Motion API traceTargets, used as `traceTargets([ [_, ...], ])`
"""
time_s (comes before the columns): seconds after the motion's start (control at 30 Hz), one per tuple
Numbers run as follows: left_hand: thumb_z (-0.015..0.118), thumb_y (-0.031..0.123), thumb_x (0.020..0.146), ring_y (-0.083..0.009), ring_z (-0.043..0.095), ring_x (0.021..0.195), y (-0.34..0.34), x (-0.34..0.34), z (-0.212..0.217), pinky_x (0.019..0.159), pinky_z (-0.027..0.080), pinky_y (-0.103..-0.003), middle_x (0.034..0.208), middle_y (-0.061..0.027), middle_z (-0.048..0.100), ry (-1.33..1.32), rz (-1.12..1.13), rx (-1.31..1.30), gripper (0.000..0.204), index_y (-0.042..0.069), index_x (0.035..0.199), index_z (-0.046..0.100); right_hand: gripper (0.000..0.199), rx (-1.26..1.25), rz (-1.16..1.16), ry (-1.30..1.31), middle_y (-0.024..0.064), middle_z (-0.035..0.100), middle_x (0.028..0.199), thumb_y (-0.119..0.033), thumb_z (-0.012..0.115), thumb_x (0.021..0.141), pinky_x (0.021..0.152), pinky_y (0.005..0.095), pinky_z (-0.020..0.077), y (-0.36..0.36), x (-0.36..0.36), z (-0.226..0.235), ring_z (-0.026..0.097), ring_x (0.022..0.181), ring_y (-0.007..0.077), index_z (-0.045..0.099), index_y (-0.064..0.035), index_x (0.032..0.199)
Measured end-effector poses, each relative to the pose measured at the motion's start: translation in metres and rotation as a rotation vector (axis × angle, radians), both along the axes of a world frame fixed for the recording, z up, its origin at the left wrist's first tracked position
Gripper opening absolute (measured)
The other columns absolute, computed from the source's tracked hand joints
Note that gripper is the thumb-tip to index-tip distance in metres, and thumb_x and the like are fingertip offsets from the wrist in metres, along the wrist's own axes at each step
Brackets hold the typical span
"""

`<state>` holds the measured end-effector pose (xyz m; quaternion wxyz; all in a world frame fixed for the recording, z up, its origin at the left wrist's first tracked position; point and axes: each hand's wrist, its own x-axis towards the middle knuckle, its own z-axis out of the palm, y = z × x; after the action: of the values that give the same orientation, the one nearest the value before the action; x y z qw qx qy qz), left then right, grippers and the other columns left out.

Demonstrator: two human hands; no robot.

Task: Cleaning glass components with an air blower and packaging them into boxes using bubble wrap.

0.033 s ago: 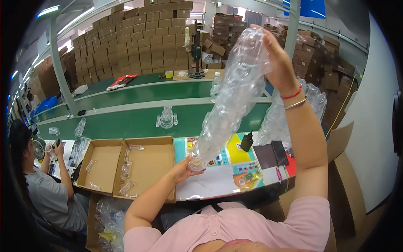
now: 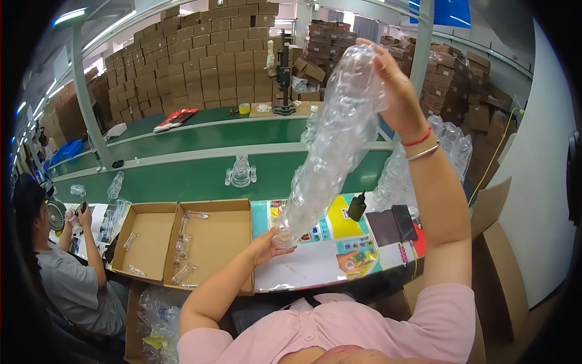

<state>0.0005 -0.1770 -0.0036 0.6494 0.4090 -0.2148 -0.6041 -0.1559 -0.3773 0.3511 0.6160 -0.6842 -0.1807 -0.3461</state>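
Note:
A long, clear, bumpy plastic-wrapped tube [image 2: 330, 151] slants across the middle, its lower end near the bench and its upper end raised to the right. At the lower end, my left hand [image 2: 265, 247] is closed around the narrow round base. Near the top, my right hand [image 2: 401, 94] presses against the right side with its fingers hooked over the upper end. Its thumb side is partly hidden. Below the tube lies a white sheet [image 2: 297, 267] on a colourful printed mat [image 2: 362, 258].
Two open cardboard trays [image 2: 214, 219] hold several small glass pieces. A clear glass piece [image 2: 241, 171] stands on the green bench. A black dropper bottle [image 2: 357, 206] and clear plastic wraps [image 2: 450, 142] are to the right. Far left sits a co-worker [image 2: 76, 285].
The tube's upper end and my right hand have shifted slightly left. My left hand keeps its hold at the base, almost still.

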Motion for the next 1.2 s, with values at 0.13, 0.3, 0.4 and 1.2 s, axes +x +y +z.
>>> traceTargets([
  [0.13, 0.027, 0.041, 0.095, -0.0335, 0.05, 0.111, -0.014, -0.003, 0.012, 0.087, 0.048, -0.047, 0.127, -0.0166, 0.044, -0.202, 0.141, 0.14, 0.05, 0.008, 0.133, 0.032, 0.06, -0.158, -0.152, -0.018, 0.0029, 0.056, 0.097, -0.038, 0.059, 0.084, 0.083, 0.026, 0.0424, 0.01, 0.023, -0.014, 0.052, 0.093, 0.01, 0.038, -0.006, 0.13],
  [0.3, 0.038, 0.027, 0.092, -0.0326, 0.044, 0.115, -0.021, 0.039, -0.056, 0.092, 0.041, -0.042, 0.128, -0.0225, 0.038, -1.654, 0.255, 0.29, 0.037, 0.003, 0.115, 0.053, 0.04, -0.311, -0.498, 0.047, 0.0032, 0.056, 0.091, -0.035, 0.068, 0.078, 0.077, 0.0249, 0.0422, 0.023, 0.064, -0.018, 0.052, 0.086, 0.0098, 0.05, -0.0057, 0.098],
  [0.4, 0.049, 0.012, 0.086, -0.0323, 0.033, 0.123, -0.02, 0.022, 0.043, 0.097, 0.035, -0.044, 0.133, -0.016, 0.033, -1.67, 0.543, 0.181, 0.05, -0.002, 0.131, 0.033, 0.04, -0.604, -0.952, -0.18, 0.0089, 0.056, 0.09, -0.034, 0.068, 0.078, 0.075, 0.0294, 0.0427, 0.023, 0.084, -0.041, 0.054, 0.086, 0.018, 0.05, -0.0031, 0.096],
  [1.2, 0.086, 0.016, 0.051, -0.02, 0.044, 0.116, -0.035, 0.016, 0.135, 0.098, 0.034, -0.036, 0.123, -0.0086, 0.047, -0.718, 0.257, -0.399, 0.093, 0.003, 0.128, 0.035, 0.087, -0.297, 0.067, -0.011, 0.0093, 0.03, 0.136, -0.011, 0.076, 0.069, 0.094, 0.0343, 0.04, 0.018, 0.072, -0.054, 0.042, 0.115, 0.0189, 0.021, -0.0037, 0.136],
])
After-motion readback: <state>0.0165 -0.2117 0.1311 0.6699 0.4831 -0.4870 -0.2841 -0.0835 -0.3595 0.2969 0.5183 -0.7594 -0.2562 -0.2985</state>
